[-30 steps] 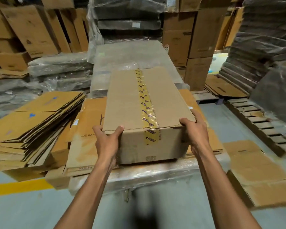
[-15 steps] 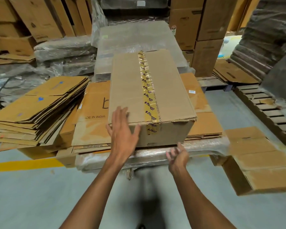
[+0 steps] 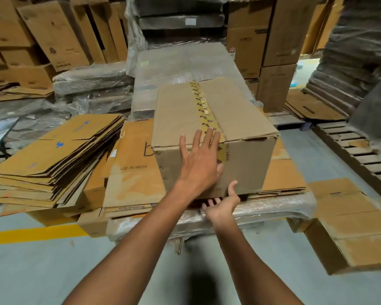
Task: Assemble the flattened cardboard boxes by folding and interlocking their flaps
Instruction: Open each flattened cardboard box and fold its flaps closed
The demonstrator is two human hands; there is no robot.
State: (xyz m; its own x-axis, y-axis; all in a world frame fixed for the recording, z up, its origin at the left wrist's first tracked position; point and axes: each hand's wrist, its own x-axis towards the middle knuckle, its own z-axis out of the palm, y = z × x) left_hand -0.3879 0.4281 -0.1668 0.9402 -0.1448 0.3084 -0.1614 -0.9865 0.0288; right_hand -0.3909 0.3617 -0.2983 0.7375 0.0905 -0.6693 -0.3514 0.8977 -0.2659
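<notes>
A closed cardboard box (image 3: 240, 119), sealed along its top by a strip of yellow printed tape (image 3: 201, 106), sits on flat cardboard sheets (image 3: 134, 172) (one reads "MADE IN INDIA") over a plastic-wrapped bundle (image 3: 273, 208). The left hand (image 3: 199, 159) lies flat with spread, straight fingers across the box's near top edge. The right hand (image 3: 221, 205) is palm up at the near bottom edge, thumb against the front face and fingers in the dark gap beneath. To the left lies a stack of flattened boxes (image 3: 53, 155); to the right, a wooden pallet (image 3: 361, 155).
</notes>
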